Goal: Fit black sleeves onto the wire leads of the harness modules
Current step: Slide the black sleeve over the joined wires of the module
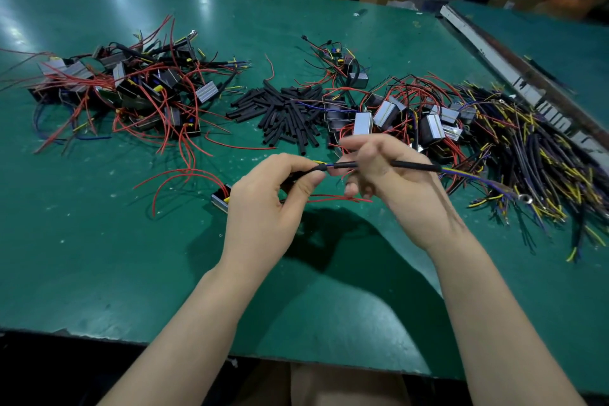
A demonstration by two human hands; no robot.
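My left hand (273,194) pinches a short black sleeve (316,170) with yellow and blue wire tips showing at its end. My right hand (385,175) grips a longer black-sleeved lead (415,165) whose yellow and blue wires (474,176) run out to the right and end in a ring terminal (524,197). The two sleeved ends nearly meet between my hands. A small module (221,198) with red wires (178,178) lies on the table just left of my left hand, partly hidden by it.
A heap of loose black sleeves (286,112) lies mid-table. Piles of modules with red wires sit at left (131,86) and at centre right (395,115). A bundle of dark, yellow and blue leads (534,155) fills the right. A metal rail (514,76) marks the green table's (99,241) right edge.
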